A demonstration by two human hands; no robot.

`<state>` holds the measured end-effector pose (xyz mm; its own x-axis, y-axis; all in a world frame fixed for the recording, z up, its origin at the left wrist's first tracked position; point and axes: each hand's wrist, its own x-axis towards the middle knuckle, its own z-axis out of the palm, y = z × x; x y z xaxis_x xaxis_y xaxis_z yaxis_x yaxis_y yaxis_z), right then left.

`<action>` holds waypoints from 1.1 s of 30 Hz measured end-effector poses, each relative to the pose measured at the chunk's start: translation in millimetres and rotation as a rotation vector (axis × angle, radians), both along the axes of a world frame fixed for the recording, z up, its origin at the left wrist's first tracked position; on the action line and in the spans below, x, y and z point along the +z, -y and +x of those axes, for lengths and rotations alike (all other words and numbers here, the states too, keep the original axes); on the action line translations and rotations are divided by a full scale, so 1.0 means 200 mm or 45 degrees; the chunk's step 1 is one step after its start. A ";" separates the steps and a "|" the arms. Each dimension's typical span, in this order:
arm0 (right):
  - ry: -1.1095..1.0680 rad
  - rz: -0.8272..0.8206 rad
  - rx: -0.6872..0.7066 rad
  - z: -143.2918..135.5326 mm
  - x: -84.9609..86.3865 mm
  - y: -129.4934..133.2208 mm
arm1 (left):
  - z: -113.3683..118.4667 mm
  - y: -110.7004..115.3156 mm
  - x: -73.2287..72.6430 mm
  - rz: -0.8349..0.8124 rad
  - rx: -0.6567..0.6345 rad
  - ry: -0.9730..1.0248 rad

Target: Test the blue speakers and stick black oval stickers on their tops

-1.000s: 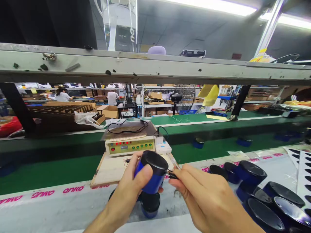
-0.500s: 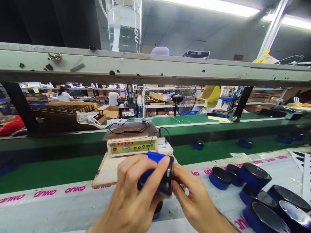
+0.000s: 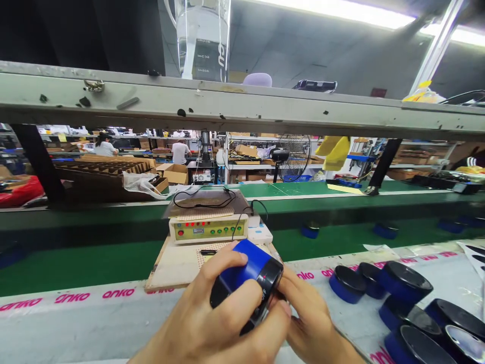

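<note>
A round, thick blue device with a black band (image 3: 252, 263) is held tilted in front of me. My left hand (image 3: 223, 308) wraps round it from the left, with fingers over its blue side and black band. At its right edge is my right hand (image 3: 308, 308), fingers bent in against the black end; their tips are partly hidden behind the device and my left fingers. Small light print shows on the black band.
Several similar blue and black round devices (image 3: 407, 278) cluster on the worktop at right. A test box with lit buttons (image 3: 210, 227) stands on a wooden board (image 3: 166, 268) ahead. Behind runs a green conveyor (image 3: 113, 273) carrying more devices. A shelf beam (image 3: 265, 106) crosses overhead.
The device has turned in my hands, showing more of its blue side, and its black end has tipped down to the right. My left fingers have shifted across it.
</note>
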<state>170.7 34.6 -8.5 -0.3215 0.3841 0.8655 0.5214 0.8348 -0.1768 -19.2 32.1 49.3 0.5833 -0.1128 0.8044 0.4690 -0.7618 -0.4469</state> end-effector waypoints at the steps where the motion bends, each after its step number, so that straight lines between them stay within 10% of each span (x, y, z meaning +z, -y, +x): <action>1: 0.006 0.019 -0.018 0.00 0.00 0.00 | 0.00 0.00 0.00 0.001 -0.017 0.019; 12: 0.026 0.055 -0.012 0.04 0.07 0.01 | 0.00 -0.05 -0.07 -0.318 -0.279 0.347; 17: 0.217 0.063 -0.017 0.03 0.08 0.01 | -0.04 -0.06 -0.03 -0.682 -0.010 0.061; 23: 0.189 0.343 -0.581 0.15 0.17 0.11 | -0.11 -0.16 0.00 -1.075 0.156 0.565; 27: -0.280 -0.366 -1.286 0.38 0.30 -0.03 | 0.00 -0.17 -0.07 -1.416 -0.001 0.566; 33: -0.304 -0.928 -1.483 0.59 0.26 -0.60 | 0.32 -0.12 -0.45 -1.321 -0.065 -0.221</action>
